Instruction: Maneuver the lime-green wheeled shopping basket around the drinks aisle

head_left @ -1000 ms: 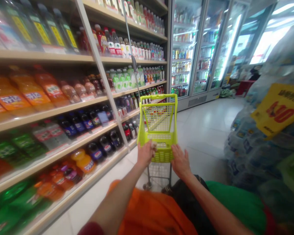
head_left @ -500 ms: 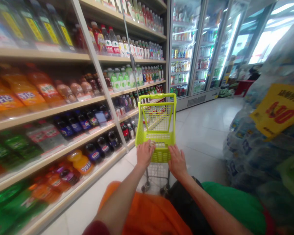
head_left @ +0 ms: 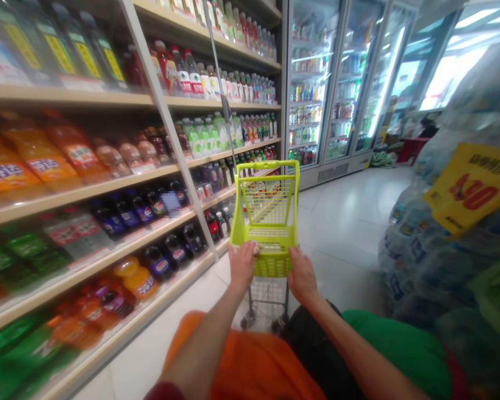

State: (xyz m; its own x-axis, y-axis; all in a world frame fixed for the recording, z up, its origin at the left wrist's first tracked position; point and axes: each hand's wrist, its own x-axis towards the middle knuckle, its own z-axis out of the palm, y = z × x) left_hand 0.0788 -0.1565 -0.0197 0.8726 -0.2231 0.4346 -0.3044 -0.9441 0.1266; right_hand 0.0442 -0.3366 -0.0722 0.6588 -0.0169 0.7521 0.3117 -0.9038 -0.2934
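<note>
One head-worn view — facing forward and down, the yellow-green cart (head_left: 273,265) near, glass-door coolers (head_left: 335,94) farther off.

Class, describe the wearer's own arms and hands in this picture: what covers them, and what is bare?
The left hand and right hand are ungloved. The left forearm is bare below a dark red sleeve; the right forearm is bare to the picture's edge, its sleeve not clearly visible.
</note>
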